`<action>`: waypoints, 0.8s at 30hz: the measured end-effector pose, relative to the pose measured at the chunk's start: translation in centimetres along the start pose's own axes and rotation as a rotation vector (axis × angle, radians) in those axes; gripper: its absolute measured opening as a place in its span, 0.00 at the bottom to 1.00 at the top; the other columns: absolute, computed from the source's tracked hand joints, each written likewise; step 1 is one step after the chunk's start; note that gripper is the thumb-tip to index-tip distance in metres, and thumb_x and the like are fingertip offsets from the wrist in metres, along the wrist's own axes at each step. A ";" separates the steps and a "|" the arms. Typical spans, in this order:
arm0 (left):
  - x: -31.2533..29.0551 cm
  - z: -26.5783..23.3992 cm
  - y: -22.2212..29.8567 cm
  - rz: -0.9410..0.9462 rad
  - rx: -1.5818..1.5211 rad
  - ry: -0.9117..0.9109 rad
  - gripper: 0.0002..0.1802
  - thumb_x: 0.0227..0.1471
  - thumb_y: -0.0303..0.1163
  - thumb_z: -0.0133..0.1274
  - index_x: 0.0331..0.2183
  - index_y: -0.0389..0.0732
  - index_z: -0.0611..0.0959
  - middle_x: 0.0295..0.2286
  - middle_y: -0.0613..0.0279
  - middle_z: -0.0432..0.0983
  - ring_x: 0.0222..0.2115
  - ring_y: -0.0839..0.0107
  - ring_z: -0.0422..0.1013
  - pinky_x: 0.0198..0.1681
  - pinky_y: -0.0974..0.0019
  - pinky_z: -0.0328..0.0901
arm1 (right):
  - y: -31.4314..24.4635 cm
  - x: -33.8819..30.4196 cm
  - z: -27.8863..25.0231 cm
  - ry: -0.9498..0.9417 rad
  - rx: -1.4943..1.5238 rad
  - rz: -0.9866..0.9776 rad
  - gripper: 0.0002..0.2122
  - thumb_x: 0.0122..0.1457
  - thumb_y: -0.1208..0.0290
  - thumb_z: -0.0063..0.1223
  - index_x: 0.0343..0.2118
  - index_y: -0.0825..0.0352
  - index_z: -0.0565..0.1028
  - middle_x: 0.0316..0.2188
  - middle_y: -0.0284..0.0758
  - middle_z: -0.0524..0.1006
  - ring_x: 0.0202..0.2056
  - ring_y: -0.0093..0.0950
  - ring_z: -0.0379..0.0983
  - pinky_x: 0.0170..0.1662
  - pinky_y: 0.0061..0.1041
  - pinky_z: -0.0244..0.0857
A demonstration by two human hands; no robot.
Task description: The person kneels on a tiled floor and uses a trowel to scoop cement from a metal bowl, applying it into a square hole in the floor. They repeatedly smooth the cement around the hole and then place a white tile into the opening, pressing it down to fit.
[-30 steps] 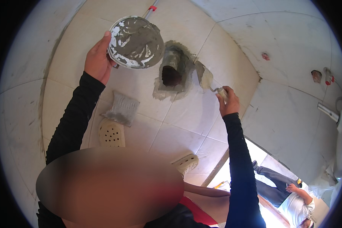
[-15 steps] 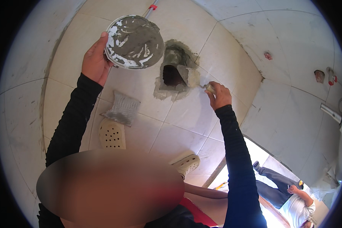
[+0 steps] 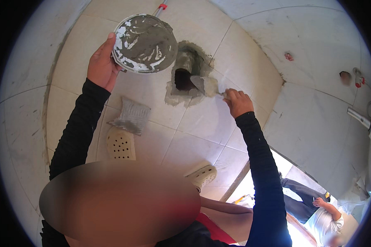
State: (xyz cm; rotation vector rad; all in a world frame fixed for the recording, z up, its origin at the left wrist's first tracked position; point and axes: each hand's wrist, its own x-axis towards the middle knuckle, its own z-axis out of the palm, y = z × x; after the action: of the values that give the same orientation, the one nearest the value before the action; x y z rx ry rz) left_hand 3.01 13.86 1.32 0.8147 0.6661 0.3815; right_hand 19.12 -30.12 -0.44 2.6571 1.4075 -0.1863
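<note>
At the upper left, my left hand point(image 3: 102, 66) grips the edge of a round white pan point(image 3: 120, 62) spread with wet grey mortar point(image 3: 152, 43). My right hand point(image 3: 240, 103) is closed around the handle of a trowel. Its mortar-smeared blade point(image 3: 209, 87) points left, at the right edge of a hole point(image 3: 182, 80) cut in the tiled floor. Whether the blade touches the mortar there cannot be told. Inside the hole a rounded, mortar-covered pipe point(image 3: 186, 61) shows beside a dark opening. Rough grey mortar borders the hole.
A grey crumpled packet point(image 3: 132, 115) lies on the tiles near my left clog point(image 3: 120, 144); my right clog point(image 3: 203, 177) is farther right. Tiled walls stand on both sides. A pole with a red band point(image 3: 162, 7) is beyond the pan. Another person point(image 3: 323, 220) is past the doorway.
The trowel blade has swung flatter, and its broad face shows more at the hole's right edge. My right hand has turned and shifted slightly right. My left hand still holds the pan.
</note>
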 end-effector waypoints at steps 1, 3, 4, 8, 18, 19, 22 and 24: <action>0.0 -0.1 0.0 -0.007 -0.006 0.012 0.19 0.67 0.47 0.53 0.44 0.40 0.83 0.32 0.71 0.80 0.28 0.84 0.71 0.27 0.76 0.64 | 0.1 -0.3 0.1 -0.005 -0.018 -0.006 0.17 0.59 0.62 0.63 0.49 0.60 0.75 0.46 0.32 0.80 0.43 0.36 0.76 0.45 0.37 0.70; 0.0 -0.3 0.0 0.013 -0.012 -0.014 0.19 0.67 0.46 0.53 0.45 0.40 0.82 0.32 0.72 0.80 0.28 0.84 0.72 0.28 0.75 0.65 | 0.4 -1.2 0.0 -0.036 -0.024 0.023 0.18 0.59 0.62 0.62 0.50 0.60 0.75 0.47 0.32 0.79 0.43 0.36 0.76 0.45 0.37 0.70; 0.1 -0.4 0.0 0.030 -0.016 -0.050 0.19 0.67 0.46 0.53 0.45 0.40 0.82 0.32 0.72 0.80 0.29 0.84 0.73 0.29 0.75 0.66 | 0.7 -1.8 -0.2 -0.047 -0.027 0.036 0.18 0.59 0.62 0.62 0.50 0.60 0.74 0.47 0.32 0.79 0.43 0.36 0.76 0.45 0.37 0.70; 0.5 -0.8 0.1 0.005 -0.014 -0.098 0.19 0.67 0.46 0.54 0.45 0.40 0.82 0.33 0.71 0.81 0.30 0.83 0.73 0.30 0.75 0.66 | 1.8 -4.4 -1.9 -0.081 -0.069 0.085 0.19 0.60 0.60 0.61 0.51 0.60 0.75 0.47 0.31 0.79 0.43 0.34 0.76 0.44 0.36 0.69; 0.5 -0.2 0.3 0.004 0.027 -0.051 0.20 0.67 0.48 0.52 0.44 0.40 0.82 0.30 0.72 0.79 0.25 0.83 0.70 0.26 0.75 0.63 | -2.3 -5.2 -6.0 0.160 0.084 0.212 0.17 0.59 0.61 0.65 0.48 0.62 0.77 0.39 0.36 0.81 0.38 0.39 0.80 0.40 0.34 0.74; 0.5 -0.2 0.4 -0.010 0.036 -0.028 0.20 0.68 0.48 0.51 0.44 0.39 0.82 0.30 0.72 0.79 0.26 0.83 0.70 0.26 0.75 0.63 | -2.9 -4.3 -5.6 0.147 0.066 0.213 0.17 0.59 0.61 0.64 0.48 0.62 0.77 0.39 0.36 0.81 0.38 0.38 0.79 0.40 0.34 0.74; 0.3 -0.2 0.6 -0.008 0.042 -0.049 0.20 0.68 0.47 0.51 0.45 0.39 0.82 0.32 0.70 0.80 0.28 0.83 0.72 0.28 0.75 0.65 | -4.0 -1.5 -4.2 0.114 0.026 0.195 0.16 0.59 0.61 0.64 0.47 0.61 0.77 0.39 0.34 0.80 0.39 0.36 0.78 0.40 0.34 0.73; 0.2 0.0 0.8 -0.014 0.042 -0.044 0.20 0.68 0.47 0.50 0.46 0.39 0.81 0.34 0.69 0.80 0.30 0.82 0.73 0.29 0.74 0.66 | -4.1 -0.9 -3.5 0.075 -0.005 0.184 0.15 0.58 0.62 0.64 0.46 0.60 0.77 0.39 0.32 0.80 0.39 0.35 0.78 0.41 0.34 0.72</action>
State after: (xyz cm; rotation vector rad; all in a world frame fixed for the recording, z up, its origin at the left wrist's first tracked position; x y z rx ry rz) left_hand 3.09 14.48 1.86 0.8552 0.6406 0.3373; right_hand 15.39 -27.97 2.92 2.7963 1.1717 -0.0651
